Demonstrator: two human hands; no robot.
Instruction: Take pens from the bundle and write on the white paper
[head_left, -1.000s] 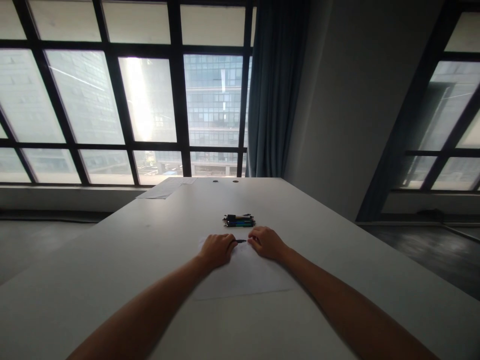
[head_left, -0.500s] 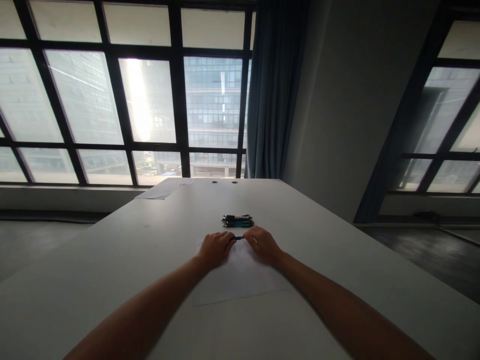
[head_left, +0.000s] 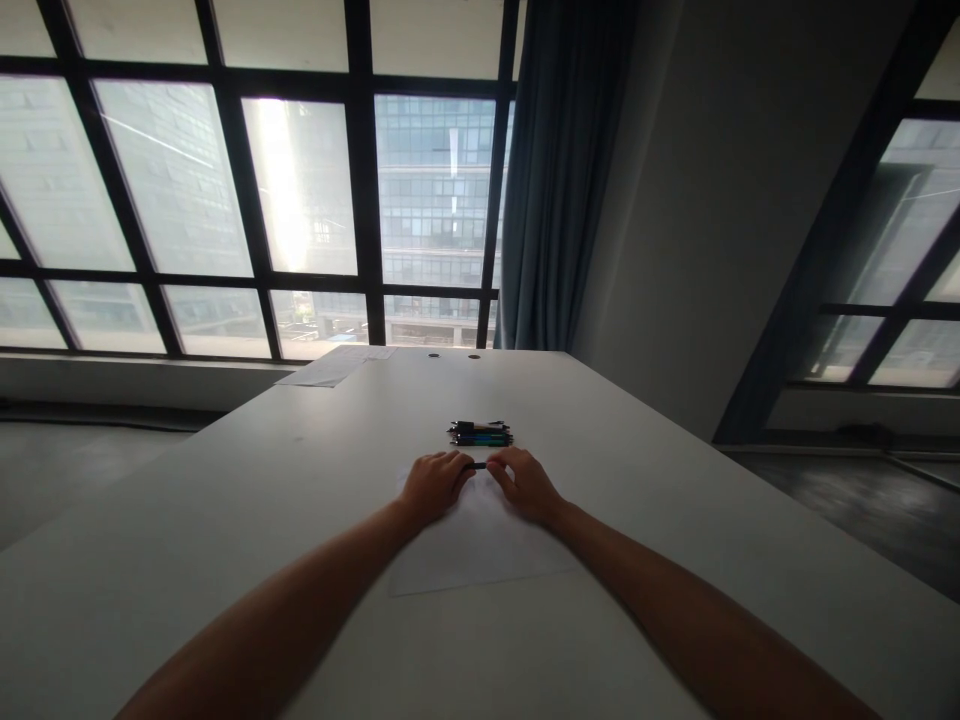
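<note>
Between my two hands is a dark, slim pen [head_left: 480, 465], held level with one end in each hand. My left hand [head_left: 435, 485] is closed on its left end, and the fingers of my right hand [head_left: 525, 483] pinch the right end. Most of the pen is covered by fingers, so its tip cannot be made out. Under the hands lies a white sheet of paper [head_left: 476, 555] on the table. Just beyond the hands, several dark and blue pens [head_left: 481, 434] lie side by side in a small pile.
The long white table [head_left: 360, 660] stretches away toward the windows. More paper sheets [head_left: 326, 370] lie at its far left edge, and two round dark discs [head_left: 474, 357] are at the far end. A blue curtain [head_left: 555, 200] hangs behind the table, beside a grey pillar [head_left: 697, 220].
The camera view has tilted down and shifted slightly left, so the scene sits a little differently. Both hands still hold the pen, which looks more level now.
</note>
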